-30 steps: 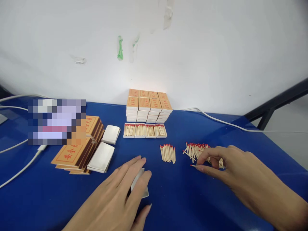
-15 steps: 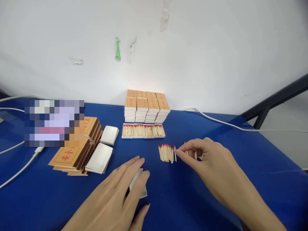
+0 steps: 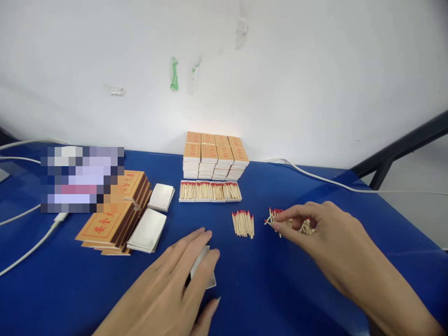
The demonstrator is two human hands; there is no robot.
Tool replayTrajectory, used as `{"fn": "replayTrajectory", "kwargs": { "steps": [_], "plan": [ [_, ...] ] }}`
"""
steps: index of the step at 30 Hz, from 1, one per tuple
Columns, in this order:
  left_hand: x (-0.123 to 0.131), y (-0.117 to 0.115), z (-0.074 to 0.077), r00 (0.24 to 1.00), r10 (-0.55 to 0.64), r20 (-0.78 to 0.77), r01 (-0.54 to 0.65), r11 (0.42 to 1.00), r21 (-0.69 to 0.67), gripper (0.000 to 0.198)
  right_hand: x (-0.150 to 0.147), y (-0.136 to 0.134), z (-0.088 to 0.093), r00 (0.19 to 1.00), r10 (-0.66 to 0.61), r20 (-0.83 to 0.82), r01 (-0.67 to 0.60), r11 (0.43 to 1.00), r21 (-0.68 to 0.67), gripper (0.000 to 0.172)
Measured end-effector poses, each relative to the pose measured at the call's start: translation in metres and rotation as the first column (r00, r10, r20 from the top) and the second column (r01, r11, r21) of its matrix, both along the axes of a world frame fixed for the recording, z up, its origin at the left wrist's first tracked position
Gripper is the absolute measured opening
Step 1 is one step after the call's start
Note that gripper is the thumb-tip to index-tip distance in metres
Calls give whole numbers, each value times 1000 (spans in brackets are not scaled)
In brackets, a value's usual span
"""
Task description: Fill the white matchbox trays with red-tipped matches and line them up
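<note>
My left hand (image 3: 175, 280) lies with fingers stretched out over a small white matchbox tray (image 3: 211, 275), which it partly hides. At the right, my right hand (image 3: 325, 242) pinches a match (image 3: 268, 218) between thumb and forefinger. The match is slanted, its red head pointing down and left. Behind those fingers lies a heap of matches (image 3: 276, 213), mostly covered by the hand. Between my two hands is a flat bundle of matches (image 3: 243, 224), red heads pointing away from me.
White trays filled with matches (image 3: 210, 192) stand in a row before stacked orange-topped matchboxes (image 3: 216, 153). At left are stacked orange matchbox sleeves (image 3: 108, 224), white trays (image 3: 149, 229) and a blurred-out device (image 3: 84, 177). Cables (image 3: 311, 176) cross the blue table (image 3: 259, 298).
My right hand has moved right, away from the flat bundle to the heap's left edge, where it pinches a slanted match. My left hand keeps its place over the tray. The view shifts slightly.
</note>
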State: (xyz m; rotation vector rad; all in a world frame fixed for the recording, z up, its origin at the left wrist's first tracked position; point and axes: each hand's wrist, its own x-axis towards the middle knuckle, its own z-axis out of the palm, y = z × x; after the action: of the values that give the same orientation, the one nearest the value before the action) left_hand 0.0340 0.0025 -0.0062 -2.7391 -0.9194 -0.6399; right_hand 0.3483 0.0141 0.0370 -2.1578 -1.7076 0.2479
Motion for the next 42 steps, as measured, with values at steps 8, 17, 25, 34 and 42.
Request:
{"fn": "replayTrajectory", "kwargs": {
  "steps": [8, 17, 25, 34, 42],
  "plan": [
    [-2, -1, 0, 1000, 9, 13, -9, 1000, -2, 35, -6, 1, -6, 994, 64, 84, -61, 998, -36, 32],
    [-2, -1, -2, 1000, 11, 14, -11, 1000, 6, 36, -44, 11, 8, 984, -85, -157, 70, 992, -100, 42],
    [-1, -1, -3, 1000, -6, 7, 6, 1000, 6, 36, -46, 13, 4, 988, -72, -139, 75, 997, 17, 41],
    [-1, -2, -2, 1000, 9, 16, -9, 1000, -2, 35, -19, 11, -7, 983, -137, 122, 128, 989, 72, 41],
    [0, -3, 0, 1000, 8, -8, -8, 1000, -5, 34, -17, 2, -13, 964, -16, 266, 13, 1000, 13, 34]
  ]
}}
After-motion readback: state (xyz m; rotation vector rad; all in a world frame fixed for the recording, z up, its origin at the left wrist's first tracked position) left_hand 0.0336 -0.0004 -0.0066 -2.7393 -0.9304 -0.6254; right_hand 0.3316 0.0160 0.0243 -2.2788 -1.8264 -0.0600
